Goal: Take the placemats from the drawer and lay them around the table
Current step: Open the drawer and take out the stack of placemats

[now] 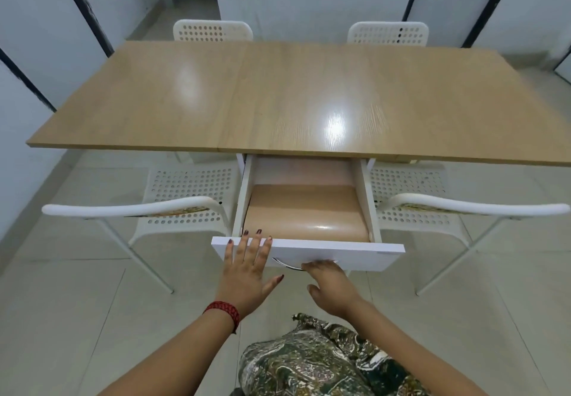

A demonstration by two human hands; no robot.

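Tan placemats [304,210] lie curled inside the open drawer [340,253]. The left hand [247,267] rests spread on its front; the right hand [327,284] hooks its handle [285,264]. Opening looks done; next, reach in.

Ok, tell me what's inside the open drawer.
Tan placemats lie in the white drawer, edges curling up its sides. How many are stacked, and anything beneath, is hidden.

White walls [309,0] with black vertical strips [84,9] enclose a pale tiled floor [77,303]. 4 white perforated chairs [213,29] flank the glossy wooden counter [216,96], which reflects overhead light.
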